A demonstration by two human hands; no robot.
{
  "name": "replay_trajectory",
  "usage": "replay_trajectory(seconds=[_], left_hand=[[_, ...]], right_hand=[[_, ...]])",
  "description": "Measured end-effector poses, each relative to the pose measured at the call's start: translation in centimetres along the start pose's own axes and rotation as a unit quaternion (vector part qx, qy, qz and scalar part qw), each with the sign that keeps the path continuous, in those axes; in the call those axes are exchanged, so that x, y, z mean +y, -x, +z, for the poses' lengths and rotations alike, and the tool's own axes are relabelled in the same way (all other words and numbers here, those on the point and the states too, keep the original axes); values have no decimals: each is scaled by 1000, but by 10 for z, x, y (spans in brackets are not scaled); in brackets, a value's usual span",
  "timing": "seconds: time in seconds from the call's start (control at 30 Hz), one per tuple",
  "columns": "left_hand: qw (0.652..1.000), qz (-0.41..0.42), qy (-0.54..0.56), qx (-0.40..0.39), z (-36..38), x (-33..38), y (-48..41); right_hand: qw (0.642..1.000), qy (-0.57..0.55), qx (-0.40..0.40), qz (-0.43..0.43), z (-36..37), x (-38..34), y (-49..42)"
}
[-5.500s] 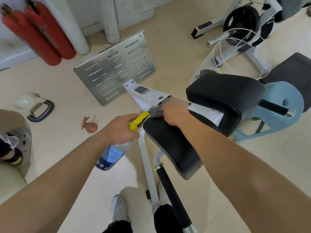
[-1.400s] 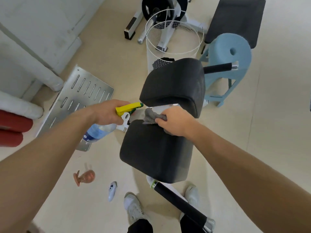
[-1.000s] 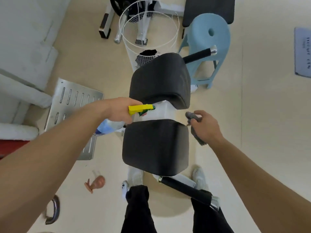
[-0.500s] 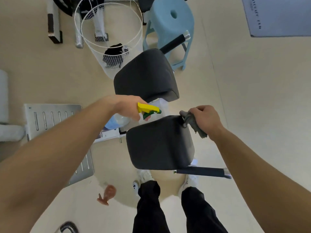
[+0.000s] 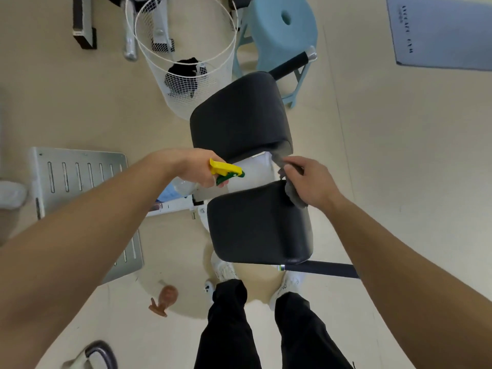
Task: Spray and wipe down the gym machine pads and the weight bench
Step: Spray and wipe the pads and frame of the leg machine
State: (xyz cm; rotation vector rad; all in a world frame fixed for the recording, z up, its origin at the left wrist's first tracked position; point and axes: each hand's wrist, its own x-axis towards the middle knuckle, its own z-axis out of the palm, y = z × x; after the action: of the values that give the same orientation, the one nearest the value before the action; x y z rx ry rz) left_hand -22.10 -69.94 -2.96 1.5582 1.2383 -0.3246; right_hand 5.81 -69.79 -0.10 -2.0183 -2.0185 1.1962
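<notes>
While my left hand (image 5: pixel 197 169) grips the clear spray bottle with its yellow-green trigger (image 5: pixel 226 172), nozzle toward three o'clock, my right hand (image 5: pixel 310 179) pinches a crumpled grey cloth (image 5: pixel 294 197) at the near black cushioned pad's (image 5: pixel 258 225) one-o'clock corner, seemingly touching it; the far black cushioned pad (image 5: pixel 239 118) sits at twelve.

Bright, even light from overhead; a soft shadow pools on the floor (image 5: pixel 170 265) under the pads (image 5: pixel 255 222). Wide-angle bending stretches the edges, and the forearms look slightly blurred.
</notes>
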Motion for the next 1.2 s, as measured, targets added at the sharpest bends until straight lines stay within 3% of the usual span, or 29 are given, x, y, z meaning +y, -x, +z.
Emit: replay_trajectory(seconds=[0.17,0.27,0.4,0.57,0.93,1.07,1.2], left_hand=[[999,-34,6,8,19,-39,12],[998,-42,23,41,29,-58,15],[995,-29,81,59,36,-75,26],[986,-35,135,92,48,-93,39],[972,-22,162,168,72,-94,61],[973,-26,159,167,74,-77,58],[977,-22,147,156,68,-47,53]], right_hand=[[997,35,48,-39,23,-5,-1],[983,145,-10,-115,26,-10,-2],[892,360,-88,-258,55,-6,7],[828,454,-132,-302,95,-28,-13],[808,485,-238,-237,236,-62,-48],[799,491,-228,-263,187,-50,-44],[852,416,-197,-250,99,-32,-37]])
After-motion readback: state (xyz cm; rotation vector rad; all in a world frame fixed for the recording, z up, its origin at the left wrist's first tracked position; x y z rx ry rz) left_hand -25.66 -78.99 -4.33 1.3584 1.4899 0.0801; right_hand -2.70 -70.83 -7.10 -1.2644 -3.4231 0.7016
